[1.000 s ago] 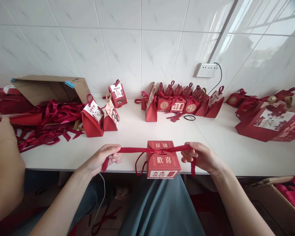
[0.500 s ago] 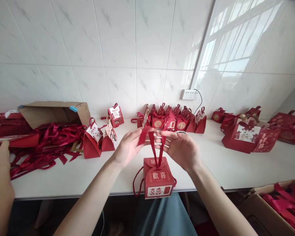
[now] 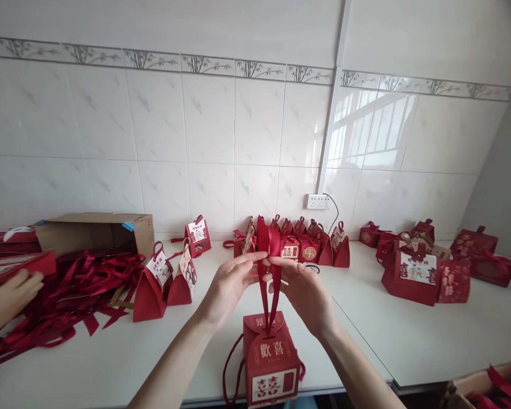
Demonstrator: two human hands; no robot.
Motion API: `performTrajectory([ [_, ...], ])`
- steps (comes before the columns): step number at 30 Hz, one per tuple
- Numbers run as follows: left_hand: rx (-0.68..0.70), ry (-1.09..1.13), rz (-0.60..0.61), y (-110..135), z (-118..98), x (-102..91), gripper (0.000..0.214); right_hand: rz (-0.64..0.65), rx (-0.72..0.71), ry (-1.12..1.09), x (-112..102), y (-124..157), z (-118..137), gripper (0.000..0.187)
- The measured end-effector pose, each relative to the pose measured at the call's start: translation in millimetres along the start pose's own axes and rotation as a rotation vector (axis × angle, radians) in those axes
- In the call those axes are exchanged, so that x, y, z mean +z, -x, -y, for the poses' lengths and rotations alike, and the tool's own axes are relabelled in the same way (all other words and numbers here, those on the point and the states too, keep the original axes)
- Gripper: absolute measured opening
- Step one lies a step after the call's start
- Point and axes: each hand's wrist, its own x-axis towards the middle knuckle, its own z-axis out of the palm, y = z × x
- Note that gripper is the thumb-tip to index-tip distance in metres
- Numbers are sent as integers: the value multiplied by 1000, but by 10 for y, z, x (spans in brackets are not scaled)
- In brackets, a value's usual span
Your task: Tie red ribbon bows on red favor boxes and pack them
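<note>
A red gift box (image 3: pixel 272 352) with Chinese characters and a red rope handle at its side is near the front edge of the table. From the slot in its top rises a red ribbon (image 3: pixel 276 287). My left hand (image 3: pixel 232 287) pinches one strand of this ribbon between thumb and fingers. On the other strand, my right hand (image 3: pixel 306 289) has its fingers closed, with the fingertips of both hands almost meeting. The ribbon's loose ends stand up above my fingers.
Several finished-looking red boxes (image 3: pixel 309 253) line the wall. A cardboard box (image 3: pixel 93 236) and a heap of red ribbons (image 3: pixel 80 295) lie left, where another person's hand (image 3: pixel 15 301) holds a red box. Larger red boxes (image 3: pixel 417 272) stand right; an open carton (image 3: pixel 464 386) is lower right.
The view has tilted up. My hands have closed from loosely spread fingers to a pinch on the ribbon. The other person's hand has moved in toward the ribbon heap.
</note>
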Motion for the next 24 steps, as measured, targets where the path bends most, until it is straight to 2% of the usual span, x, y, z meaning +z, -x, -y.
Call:
performTrajectory([
  [8,3,-28,-18,26,18,77,28,19,-24,8,59,-15,-10,35],
  [11,53,-27,-77,33,-16,30,21,2,-20,-24,-39,23,70,31],
  [13,82,-24,-211,55,-77,-128,21,31,57,-67,-212,98,204,38],
  [15,130,-90,-430,109,-140,-354,29,104,210,-71,-438,189,360,41],
  [17,317,-313,-702,210,-154,-539,20,77,265,17,-635,259,460,40],
  [18,396,-474,-771,279,-129,-579,14,32,273,113,-698,278,467,36],
  [19,453,-662,-760,356,-77,-571,12,6,275,248,-730,286,440,32],
  [20,479,-857,-673,436,1,-517,12,5,266,414,-730,283,381,28],
  [22,446,-1204,-340,588,222,-315,19,115,199,784,-657,259,200,20],
  [24,351,-1405,-111,697,467,-104,17,308,92,1064,-544,225,8,16],
])
